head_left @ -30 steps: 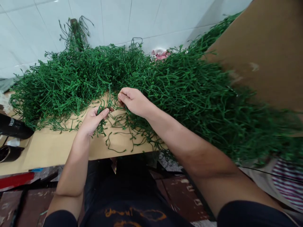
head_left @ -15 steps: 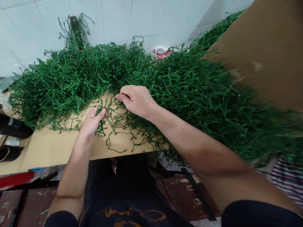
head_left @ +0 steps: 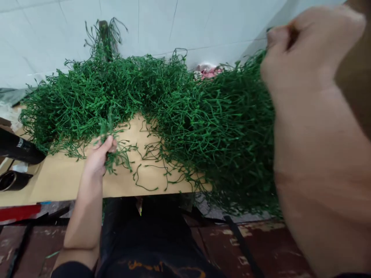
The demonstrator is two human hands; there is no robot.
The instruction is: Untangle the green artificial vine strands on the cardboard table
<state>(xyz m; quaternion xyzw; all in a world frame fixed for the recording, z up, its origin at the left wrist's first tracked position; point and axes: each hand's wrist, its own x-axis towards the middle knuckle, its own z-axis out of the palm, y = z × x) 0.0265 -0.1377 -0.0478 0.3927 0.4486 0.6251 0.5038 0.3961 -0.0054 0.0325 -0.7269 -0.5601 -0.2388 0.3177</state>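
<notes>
My left hand (head_left: 101, 152) is closed around a small bunch of thin green artificial stems (head_left: 120, 156), the thumb pressed on top. The bunch is partly blurred and sits just above the cardboard sheet (head_left: 66, 175). My right hand (head_left: 310, 46) is raised at the upper right, close to the camera, fingers pinched together. A small dark tip shows at its fingertips, but what it belongs to is hidden. Behind and between the hands lies a large heap of the same green stems (head_left: 203, 112), with a few loose strands (head_left: 146, 187) on the cardboard.
At the left edge are a black vacuum cup (head_left: 19, 146) lying tilted and a dark roll-shaped object (head_left: 13, 180). A post (head_left: 104, 40) with stems hung on it stands by the tiled wall (head_left: 159, 27). A pink and white cloth (head_left: 207, 72) lies behind the heap.
My right hand has swung from beside the left hand up and far to the right, over the heap. My left hand has shifted slightly left, still gripping the bunch. The view has turned a little.
</notes>
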